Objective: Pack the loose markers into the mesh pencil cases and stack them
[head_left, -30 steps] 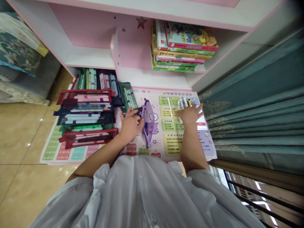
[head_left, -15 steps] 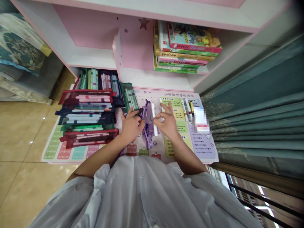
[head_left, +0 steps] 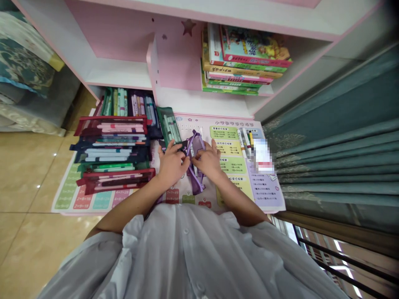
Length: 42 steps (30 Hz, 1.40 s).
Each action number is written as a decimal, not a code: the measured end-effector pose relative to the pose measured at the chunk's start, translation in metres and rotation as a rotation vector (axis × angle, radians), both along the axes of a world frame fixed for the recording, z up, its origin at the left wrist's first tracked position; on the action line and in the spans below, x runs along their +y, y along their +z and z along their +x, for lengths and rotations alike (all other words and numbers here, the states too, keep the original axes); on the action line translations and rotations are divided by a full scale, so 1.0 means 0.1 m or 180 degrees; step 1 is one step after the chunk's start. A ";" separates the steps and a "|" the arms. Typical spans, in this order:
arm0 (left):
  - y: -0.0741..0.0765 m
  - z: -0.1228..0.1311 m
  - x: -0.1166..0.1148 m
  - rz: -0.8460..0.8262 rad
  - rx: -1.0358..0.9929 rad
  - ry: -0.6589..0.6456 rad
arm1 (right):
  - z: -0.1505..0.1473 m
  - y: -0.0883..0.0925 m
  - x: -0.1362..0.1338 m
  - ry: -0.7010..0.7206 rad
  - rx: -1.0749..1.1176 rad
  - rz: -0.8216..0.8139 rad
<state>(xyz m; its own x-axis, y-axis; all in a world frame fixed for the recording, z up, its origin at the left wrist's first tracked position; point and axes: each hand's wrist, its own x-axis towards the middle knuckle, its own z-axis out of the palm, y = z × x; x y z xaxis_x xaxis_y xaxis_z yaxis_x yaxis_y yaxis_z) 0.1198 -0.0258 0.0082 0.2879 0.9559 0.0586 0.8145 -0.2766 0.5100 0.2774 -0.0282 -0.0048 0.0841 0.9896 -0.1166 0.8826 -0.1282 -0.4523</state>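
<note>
The purple mesh pencil pouch (head_left: 197, 185) lies on the printed multiplication mat (head_left: 102, 200), between both hands. The right hand (head_left: 208, 162) works at its open mouth, and its fingers (head_left: 213, 150) seem closed on the pouch edge. The left hand (head_left: 171, 164) is just beside it, against the green mesh pouch (head_left: 168, 124), but I cannot tell if it grips. This step looks like handling the pouch mouth; any next move needs the fingers to loosen first. Loose markers (head_left: 243, 143) lie to the right.
</note>
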 end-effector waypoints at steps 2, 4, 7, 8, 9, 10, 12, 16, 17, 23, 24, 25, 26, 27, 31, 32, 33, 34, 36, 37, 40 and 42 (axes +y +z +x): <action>0.00 0.00 0.00 0.0005 0.0003 0.0007 | 0.01 0.00 -0.01 0.0008 0.0009 0.0049; 0.00 0.00 0.00 0.0013 -0.0002 0.0004 | 0.03 0.00 -0.02 -0.0080 0.0119 0.0281; 0.00 0.00 0.00 0.0003 -0.0003 -0.0003 | 0.14 -0.03 0.03 -0.0489 0.0276 0.1044; 0.01 0.00 0.00 0.0001 0.0000 0.0002 | 0.19 -0.05 0.06 -0.0660 0.0277 0.1294; 0.01 0.00 0.00 -0.0004 0.0003 0.0010 | 0.24 -0.07 0.10 -0.0817 0.0253 0.1477; 0.02 0.00 0.00 -0.0009 0.0003 0.0016 | 0.29 -0.11 0.14 -0.0929 0.0219 0.1561; 0.02 0.00 -0.01 -0.0035 0.0000 0.0024 | 0.36 -0.19 0.22 -0.1010 0.0171 0.1475; 0.01 0.00 -0.01 -0.0041 -0.0007 0.0014 | 0.39 -0.32 0.31 -0.0772 0.0103 0.0903; 0.01 0.00 -0.01 -0.0020 -0.0009 0.0006 | 0.37 -0.34 0.31 -0.0709 0.0072 0.0805; 0.00 0.00 0.00 -0.0001 -0.0023 -0.0014 | 0.22 -0.34 0.32 -0.0473 -0.0027 0.0573; 0.01 0.00 0.00 -0.0011 -0.0020 -0.0020 | 0.20 -0.34 0.32 -0.0462 -0.0047 0.0553; 0.01 0.00 0.00 -0.0015 -0.0014 -0.0026 | 0.19 -0.33 0.32 -0.0455 -0.0069 0.0535; 0.02 0.00 0.00 -0.0012 -0.0008 -0.0029 | 0.19 -0.33 0.32 -0.0454 -0.0089 0.0514; 0.02 0.00 -0.01 -0.0006 -0.0002 -0.0032 | 0.19 -0.33 0.32 -0.0448 -0.0109 0.0490; 0.02 0.00 -0.01 0.0001 0.0003 -0.0004 | 0.27 -0.30 0.31 -0.0448 -0.0116 0.0442; 0.02 0.00 -0.01 0.0001 0.0003 -0.0004 | 0.29 -0.29 0.30 -0.0467 -0.0072 0.0466; 0.02 0.00 -0.01 0.0005 0.0001 -0.0002 | 0.32 -0.27 0.29 -0.0501 -0.0013 0.0515; 0.02 0.00 -0.01 0.0008 0.0002 0.0002 | 0.34 -0.25 0.27 -0.0542 0.0054 0.0594; 0.02 0.00 -0.02 0.0008 0.0008 0.0010 | 0.38 -0.18 0.22 -0.0622 0.0178 0.0849; 0.02 0.00 -0.02 0.0008 0.0013 0.0014 | 0.38 -0.14 0.18 -0.0643 0.0228 0.0999; 0.01 0.00 -0.02 0.0014 0.0030 -0.0006 | 0.38 -0.01 0.05 -0.0517 0.0330 0.1334; 0.01 0.00 -0.01 0.0023 0.0027 -0.0019 | 0.36 0.08 -0.05 -0.0329 0.0358 0.1393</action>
<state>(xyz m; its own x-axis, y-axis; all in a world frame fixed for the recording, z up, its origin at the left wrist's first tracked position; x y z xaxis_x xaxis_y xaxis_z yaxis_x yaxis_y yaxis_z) 0.1195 -0.0273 0.0087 0.2941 0.9537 0.0629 0.8171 -0.2850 0.5011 0.3130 -0.0334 0.0029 0.1956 0.9348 0.2964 0.8177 0.0114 -0.5756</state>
